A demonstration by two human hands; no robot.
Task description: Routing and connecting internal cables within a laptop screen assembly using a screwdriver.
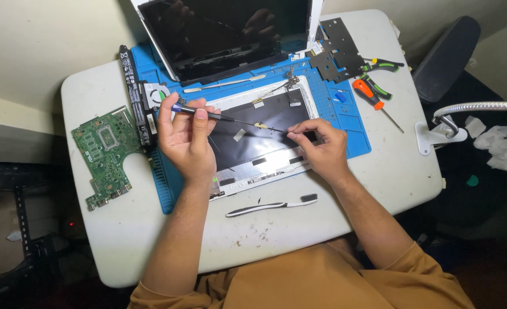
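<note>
My left hand point(186, 137) grips a slim black screwdriver point(222, 117) with a blue end, held nearly level, its tip reaching the fingers of my right hand point(319, 147). My right hand rests on the opened laptop lid point(273, 109), a white shell with a dark inner panel and tape strips, and pinches something small at the screwdriver's tip that I cannot make out. The lid lies on a blue work mat point(351, 123).
A laptop screen panel point(225, 31) leans at the back. A green circuit board point(105, 151), a long black battery point(133, 91) and a fan point(155, 94) lie left. A black plate point(339, 51), an orange screwdriver point(371, 97), pliers point(382, 66) sit right. A toothbrush point(270, 205) lies in front. A lamp arm point(471, 109) is at right.
</note>
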